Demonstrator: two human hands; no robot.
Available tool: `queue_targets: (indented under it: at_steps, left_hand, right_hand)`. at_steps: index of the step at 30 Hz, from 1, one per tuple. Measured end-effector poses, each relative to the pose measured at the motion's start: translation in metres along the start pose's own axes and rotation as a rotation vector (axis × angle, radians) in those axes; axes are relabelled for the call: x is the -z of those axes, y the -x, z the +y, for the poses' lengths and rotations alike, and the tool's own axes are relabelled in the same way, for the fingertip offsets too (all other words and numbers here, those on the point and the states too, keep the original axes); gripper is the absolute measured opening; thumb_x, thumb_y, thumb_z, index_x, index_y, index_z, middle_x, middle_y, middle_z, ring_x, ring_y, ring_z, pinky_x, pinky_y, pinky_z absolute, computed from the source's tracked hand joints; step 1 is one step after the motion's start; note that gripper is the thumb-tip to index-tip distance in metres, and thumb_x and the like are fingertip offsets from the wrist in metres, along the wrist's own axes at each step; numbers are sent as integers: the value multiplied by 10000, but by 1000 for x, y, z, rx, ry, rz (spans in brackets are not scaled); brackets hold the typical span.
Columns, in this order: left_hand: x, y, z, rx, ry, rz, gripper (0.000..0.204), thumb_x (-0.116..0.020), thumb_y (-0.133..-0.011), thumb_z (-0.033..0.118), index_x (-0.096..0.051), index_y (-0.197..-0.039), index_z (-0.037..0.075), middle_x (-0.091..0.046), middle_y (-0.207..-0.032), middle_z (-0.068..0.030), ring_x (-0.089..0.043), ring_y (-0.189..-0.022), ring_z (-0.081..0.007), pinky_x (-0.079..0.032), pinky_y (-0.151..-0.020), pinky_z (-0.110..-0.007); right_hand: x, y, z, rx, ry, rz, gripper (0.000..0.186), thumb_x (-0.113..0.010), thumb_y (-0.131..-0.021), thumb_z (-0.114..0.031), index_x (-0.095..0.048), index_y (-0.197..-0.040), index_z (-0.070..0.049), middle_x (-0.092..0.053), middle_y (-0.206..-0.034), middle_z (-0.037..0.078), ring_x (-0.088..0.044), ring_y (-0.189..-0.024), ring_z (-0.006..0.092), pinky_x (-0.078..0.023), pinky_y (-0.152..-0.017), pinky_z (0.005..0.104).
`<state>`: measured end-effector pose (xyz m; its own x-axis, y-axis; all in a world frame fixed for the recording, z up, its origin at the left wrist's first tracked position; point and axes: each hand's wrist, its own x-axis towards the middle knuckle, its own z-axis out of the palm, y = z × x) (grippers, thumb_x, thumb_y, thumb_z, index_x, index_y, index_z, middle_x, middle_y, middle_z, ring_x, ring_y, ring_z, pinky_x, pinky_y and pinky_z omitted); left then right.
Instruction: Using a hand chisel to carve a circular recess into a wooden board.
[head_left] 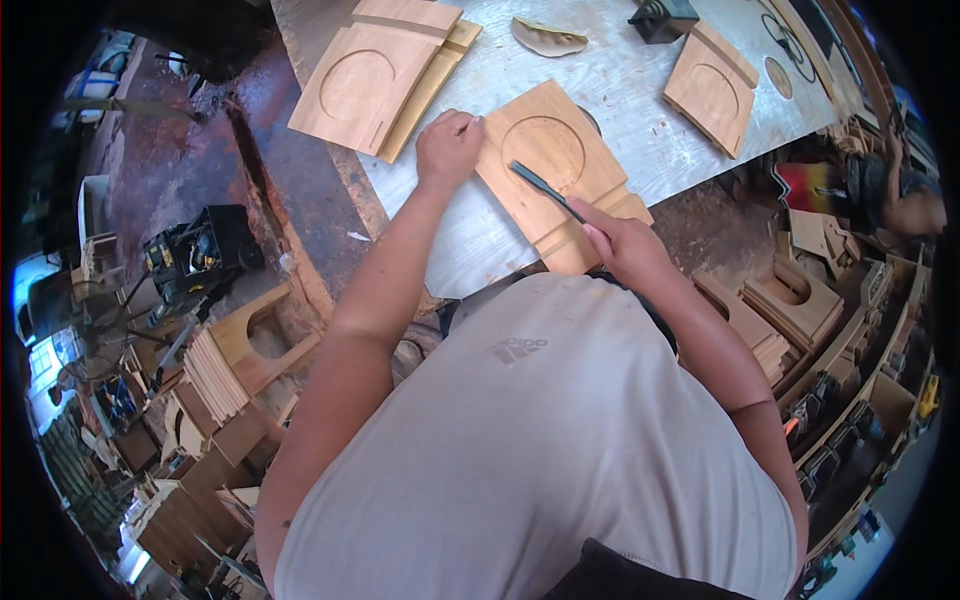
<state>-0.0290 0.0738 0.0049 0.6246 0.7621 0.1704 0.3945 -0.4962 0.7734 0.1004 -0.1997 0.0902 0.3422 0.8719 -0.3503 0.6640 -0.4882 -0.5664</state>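
In front of me a wooden board [515, 185] with a shallow round recess and a groove across its near end lies on the pale worktable [465, 235]. My right hand [628, 245] is closed around a chisel [540, 182], whose dark flat blade reaches over the board to the near left of the recess. Whether the blade touches the wood I cannot tell. My left hand [448, 150] has its fingers curled at the board's left edge, seemingly gripping that edge; the fingertips are partly hidden.
Similar recessed boards are stacked [340, 95] at the table's far left, and another board [712, 90] lies at the right. A curved tan piece [548, 38] and a dark block-shaped tool [664, 18] sit at the back. Cut wooden panels [245, 345] stand on the floor at left.
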Motion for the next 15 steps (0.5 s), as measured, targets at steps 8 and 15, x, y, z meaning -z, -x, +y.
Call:
queue_targets:
  at_steps: [8,15]
  left_hand:
    - [-1,2,0,7,-45,8,242,-626,-929,272,-729,-849,68,-683,-877,-98,-662,-810,-332,-508,-742,-432]
    - [-2,9,-2,-15,-69,36,236,-593,-948,264,-702,-894,63,-661,-919,-117,-652,-837,-363,-510,-771,-457]
  right_hand:
    - [1,11,0,-2,-5,1,425,-518,-1031,-283,-541,-1455,-291,-662,-785,225,-658,-722,408,-523,-700,501]
    - [11,2,-10,-63,-15,-7,406,-547,-1025,-232,-582,-1427,-267,-689,-882,210,-674,-788,404,-531,-726,446]
